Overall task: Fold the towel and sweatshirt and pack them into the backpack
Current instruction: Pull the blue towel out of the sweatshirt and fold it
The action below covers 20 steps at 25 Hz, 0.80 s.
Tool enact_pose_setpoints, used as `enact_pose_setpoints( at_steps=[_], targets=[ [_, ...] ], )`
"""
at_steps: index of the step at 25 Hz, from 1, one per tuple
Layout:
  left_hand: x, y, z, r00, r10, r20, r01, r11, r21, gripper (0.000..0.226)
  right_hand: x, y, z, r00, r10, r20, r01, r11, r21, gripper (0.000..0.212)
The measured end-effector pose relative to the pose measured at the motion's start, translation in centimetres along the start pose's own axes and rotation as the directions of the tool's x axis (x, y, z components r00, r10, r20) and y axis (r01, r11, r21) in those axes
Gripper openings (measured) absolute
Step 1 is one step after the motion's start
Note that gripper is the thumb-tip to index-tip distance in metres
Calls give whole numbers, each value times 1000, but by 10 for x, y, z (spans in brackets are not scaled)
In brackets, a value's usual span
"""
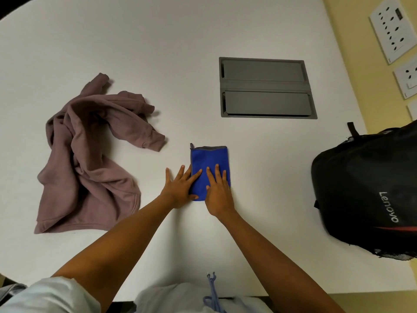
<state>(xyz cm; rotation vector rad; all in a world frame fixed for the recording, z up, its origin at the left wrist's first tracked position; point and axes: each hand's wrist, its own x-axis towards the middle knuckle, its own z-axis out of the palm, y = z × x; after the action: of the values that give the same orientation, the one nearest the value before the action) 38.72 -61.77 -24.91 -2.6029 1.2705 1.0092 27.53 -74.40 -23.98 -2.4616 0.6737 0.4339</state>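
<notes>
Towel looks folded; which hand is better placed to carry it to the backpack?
Probably the right hand: it lies flat on the blue towel, on the side nearer the backpack. The left hand only overlaps the towel's left edge, toward the unfolded sweatshirt.

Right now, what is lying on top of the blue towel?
Both hands press flat on the folded blue towel: the left hand over its left edge, the right hand over its near part. The cloth beneath the palms is hidden.

You have bare desk between the towel and the backpack; the sweatshirt crowds the left, and the grey hatch lies flush beyond.
</notes>
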Motion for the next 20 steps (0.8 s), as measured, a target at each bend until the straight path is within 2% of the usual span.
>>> enact_pose_setpoints(
  at_steps=[3, 6, 9, 13, 17, 20],
  targets=[
    [14, 27, -10, 1000, 27, 6, -27, 1000, -6, 94, 10, 11, -2, 981, 155, 113, -165, 983, 82, 65],
    [26, 47, -26, 999, 35, 37, -30, 990, -136, 100, 17, 44, -9, 989, 133, 71, -134, 991, 12, 69],
    [37, 56, -38, 998, 9, 70, 4, 982, -191, 112, 25, 76, -20, 996, 88, 27, -86, 994, -71, 75],
    [49, 52, -46, 985, -49, 167, 80, 981, -179, 132, 38, 108, -42, 996, 90, 6, -89, 987, -131, 77],
    [54, 51, -51, 978, -113, 177, 147, 970, -193, 138, 48, 141, -63, 991, 129, -35, -133, 982, -137, 75],
    [53, 59, -41, 974, -148, 172, 172, 976, -133, 144, 55, 163, -78, 984, 171, -45, -176, 976, -128, 73]
  ],
)
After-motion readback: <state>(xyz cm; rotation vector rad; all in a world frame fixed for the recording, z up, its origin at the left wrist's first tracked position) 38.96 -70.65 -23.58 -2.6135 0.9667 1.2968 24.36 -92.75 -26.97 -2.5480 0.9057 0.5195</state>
